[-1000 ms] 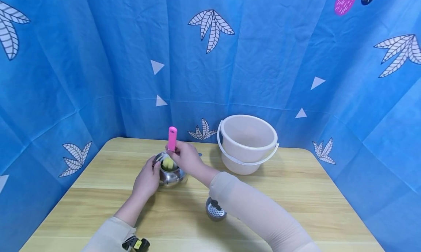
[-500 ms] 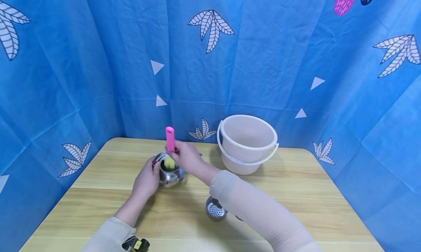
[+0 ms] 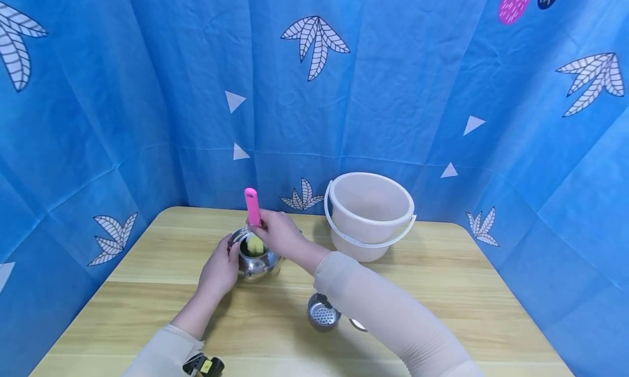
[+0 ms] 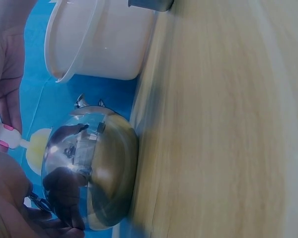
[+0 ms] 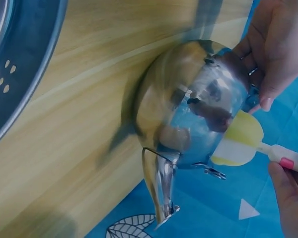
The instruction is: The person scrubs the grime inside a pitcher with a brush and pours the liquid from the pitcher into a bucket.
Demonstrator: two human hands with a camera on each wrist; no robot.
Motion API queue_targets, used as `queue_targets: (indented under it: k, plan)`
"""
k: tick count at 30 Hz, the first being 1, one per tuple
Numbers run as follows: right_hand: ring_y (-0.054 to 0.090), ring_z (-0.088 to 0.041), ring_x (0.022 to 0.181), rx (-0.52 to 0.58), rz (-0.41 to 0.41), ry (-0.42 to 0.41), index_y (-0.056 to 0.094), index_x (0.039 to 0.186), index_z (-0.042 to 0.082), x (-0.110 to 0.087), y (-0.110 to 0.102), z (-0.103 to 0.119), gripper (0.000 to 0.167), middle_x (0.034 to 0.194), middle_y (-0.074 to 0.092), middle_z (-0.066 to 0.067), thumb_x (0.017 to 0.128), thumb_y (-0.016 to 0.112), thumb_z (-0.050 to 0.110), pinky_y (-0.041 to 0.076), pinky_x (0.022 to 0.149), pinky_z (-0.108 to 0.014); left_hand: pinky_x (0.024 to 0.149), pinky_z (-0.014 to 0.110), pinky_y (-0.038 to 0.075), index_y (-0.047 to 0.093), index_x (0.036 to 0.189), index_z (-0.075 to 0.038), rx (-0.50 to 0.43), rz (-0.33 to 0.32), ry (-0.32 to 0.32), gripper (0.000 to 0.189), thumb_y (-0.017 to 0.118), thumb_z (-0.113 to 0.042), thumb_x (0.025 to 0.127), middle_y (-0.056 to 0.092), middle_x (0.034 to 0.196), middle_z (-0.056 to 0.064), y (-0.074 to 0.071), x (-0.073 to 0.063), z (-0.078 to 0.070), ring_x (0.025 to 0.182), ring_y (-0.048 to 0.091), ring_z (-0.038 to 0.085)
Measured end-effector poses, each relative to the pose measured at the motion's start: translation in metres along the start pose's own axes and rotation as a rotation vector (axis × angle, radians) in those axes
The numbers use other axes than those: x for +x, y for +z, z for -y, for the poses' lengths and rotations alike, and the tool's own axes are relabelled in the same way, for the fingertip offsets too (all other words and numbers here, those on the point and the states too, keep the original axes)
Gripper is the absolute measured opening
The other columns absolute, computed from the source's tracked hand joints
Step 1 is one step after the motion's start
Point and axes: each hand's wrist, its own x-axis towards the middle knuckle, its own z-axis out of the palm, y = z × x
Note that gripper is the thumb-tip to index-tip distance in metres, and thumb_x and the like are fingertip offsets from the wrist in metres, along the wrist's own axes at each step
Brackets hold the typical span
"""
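Observation:
A shiny steel teapot [image 3: 257, 266] stands on the table, its lid off and its spout showing in the right wrist view. My left hand [image 3: 217, 266] holds it at the left side of the rim, the fingers partly hidden behind the pot. In my right hand [image 3: 281, 235] is a sponge brush with a pink and white handle [image 3: 252, 206], gripped low on the handle. Its yellow sponge head [image 5: 242, 139] sits in the mouth of the pot, the lower part hidden inside. The handle leans up and to the left in the head view.
A white bucket [image 3: 372, 240] with its handle down stands at the back, right of the teapot. In front lies a round metal strainer [image 3: 323, 314] with holes. The edge of a round metal thing [image 3: 358, 325] shows beside my right sleeve. Blue curtains [image 3: 413, 93] surround the table.
The brush handle has tipped to the left, and its sponge has shifted slightly right in the pot's mouth. More of the round metal thing shows beside my right sleeve. My left hand stays put.

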Motion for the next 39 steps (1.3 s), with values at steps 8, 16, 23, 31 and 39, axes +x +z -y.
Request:
queue_targets:
  k: [8,16,23,31,39]
  plan:
    - [0.06,-0.008,0.071,-0.011,0.046,-0.009,0.07,0.115,0.01,0.003,-0.002,0.001,0.019,0.103,0.075,-0.003,0.1,0.065,0.019,0.049,0.065,-0.016,0.113,0.061,0.03,0.022,0.154,0.007,-0.005,-0.01,0.013,0.058,0.028,-0.031,0.111,0.035,0.151,0.034,0.0,-0.001,0.0,0.139,0.035,0.05]
    - [0.064,-0.005,0.079,0.019,0.099,0.016,0.071,0.115,0.01,0.005,-0.006,0.001,0.019,0.107,0.075,-0.003,0.099,0.065,0.019,0.052,0.071,-0.016,0.112,0.063,0.031,0.024,0.154,0.007,-0.017,-0.02,0.022,0.056,0.029,-0.029,0.111,0.037,0.15,0.034,0.0,-0.002,-0.002,0.138,0.036,0.05]
    - [0.064,-0.005,0.082,0.046,0.122,0.032,0.07,0.113,0.01,0.006,-0.008,0.0,0.018,0.105,0.074,-0.001,0.099,0.065,0.019,0.052,0.076,-0.017,0.112,0.063,0.03,0.023,0.154,0.007,-0.009,-0.022,0.013,0.057,0.029,-0.03,0.111,0.036,0.151,0.034,0.001,-0.001,-0.001,0.138,0.035,0.05]
    - [0.063,-0.006,0.083,0.062,0.128,0.048,0.069,0.113,0.011,0.006,-0.01,0.0,0.018,0.103,0.074,0.0,0.099,0.064,0.02,0.052,0.077,-0.018,0.112,0.063,0.03,0.023,0.154,0.007,-0.009,-0.018,0.003,0.058,0.029,-0.03,0.111,0.035,0.152,0.033,0.001,-0.002,-0.001,0.139,0.035,0.05]
    - [0.064,-0.007,0.084,0.08,0.113,0.083,0.069,0.112,0.012,0.007,-0.01,-0.001,0.018,0.103,0.073,0.0,0.099,0.064,0.022,0.052,0.077,-0.02,0.112,0.063,0.03,0.022,0.154,0.007,-0.006,-0.017,0.003,0.058,0.029,-0.03,0.111,0.034,0.152,0.034,0.001,-0.001,-0.001,0.138,0.034,0.051]
